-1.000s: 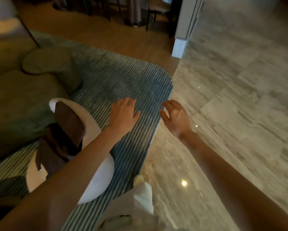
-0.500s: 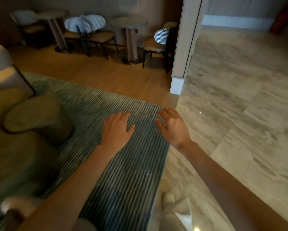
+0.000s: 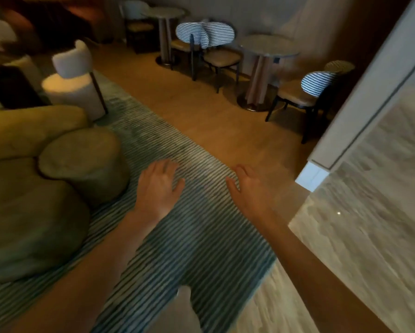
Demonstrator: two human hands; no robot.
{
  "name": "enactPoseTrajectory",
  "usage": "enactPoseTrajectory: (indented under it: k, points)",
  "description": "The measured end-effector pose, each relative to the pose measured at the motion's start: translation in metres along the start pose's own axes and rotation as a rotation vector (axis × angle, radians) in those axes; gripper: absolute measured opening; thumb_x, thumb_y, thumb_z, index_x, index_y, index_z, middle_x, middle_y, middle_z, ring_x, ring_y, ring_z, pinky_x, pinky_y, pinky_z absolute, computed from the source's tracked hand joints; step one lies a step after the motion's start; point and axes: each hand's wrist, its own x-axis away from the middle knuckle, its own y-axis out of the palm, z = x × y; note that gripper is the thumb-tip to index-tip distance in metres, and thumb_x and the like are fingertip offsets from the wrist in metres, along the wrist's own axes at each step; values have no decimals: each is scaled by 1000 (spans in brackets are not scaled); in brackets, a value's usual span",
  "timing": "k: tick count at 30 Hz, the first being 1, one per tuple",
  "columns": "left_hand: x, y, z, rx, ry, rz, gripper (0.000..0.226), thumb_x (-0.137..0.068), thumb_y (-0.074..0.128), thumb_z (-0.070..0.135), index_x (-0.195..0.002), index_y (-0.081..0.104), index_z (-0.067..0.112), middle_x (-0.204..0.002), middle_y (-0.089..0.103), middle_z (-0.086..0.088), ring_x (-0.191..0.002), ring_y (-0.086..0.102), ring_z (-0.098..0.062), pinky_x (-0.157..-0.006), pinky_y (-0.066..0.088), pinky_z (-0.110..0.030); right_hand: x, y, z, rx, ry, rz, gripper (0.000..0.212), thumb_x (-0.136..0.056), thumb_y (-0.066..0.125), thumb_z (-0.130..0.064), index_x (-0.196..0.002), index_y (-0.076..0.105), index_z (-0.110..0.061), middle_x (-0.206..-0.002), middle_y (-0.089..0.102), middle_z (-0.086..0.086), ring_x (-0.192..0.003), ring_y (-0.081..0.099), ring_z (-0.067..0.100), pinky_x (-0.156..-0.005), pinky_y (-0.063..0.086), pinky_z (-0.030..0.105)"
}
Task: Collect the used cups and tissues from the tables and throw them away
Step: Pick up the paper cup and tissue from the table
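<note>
Striped rug (image 3: 201, 236) underfoot. Round table (image 3: 269, 48) at one o'clock, another table (image 3: 164, 12) at twelve; no cups or tissues discernible on either. Left hand (image 3: 158, 188) and right hand (image 3: 247, 188) spread, empty, probably free for collecting.

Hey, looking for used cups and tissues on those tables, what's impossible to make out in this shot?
Head view only:
- Near round table: top seen at a shallow angle and blurred; any small cup or tissue unreadable.
- Far round table: distant, dim.
- Dark table at left: cut by the edge, underexposed.
- Left hand, right hand: open, empty.
</note>
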Motion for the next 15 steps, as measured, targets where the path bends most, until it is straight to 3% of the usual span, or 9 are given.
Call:
enactPoseTrajectory:
  k: [7, 15]
  points:
    - [-168, 35, -63, 48, -152, 26, 42, -94, 52, 34, -129, 53, 12, -134, 53, -10, -123, 47, -30, -99, 43, -46, -193, 54, 24, -21, -111, -64, 36, -97, 52, -27, -121, 59, -1, -122, 58, 16, -117, 49, 30, -100, 39, 37]
    - [-376, 46, -100, -52, -148, -6, 49, -96, 46, 40, -137, 45, 14, -142, 44, -8, -132, 38, -28, -107, 36, -45, -400, 66, 59, 2, -127, -11, 35, -97, 50, -29, -116, 62, -3, -117, 61, 14, -119, 49, 30, -104, 39, 43]
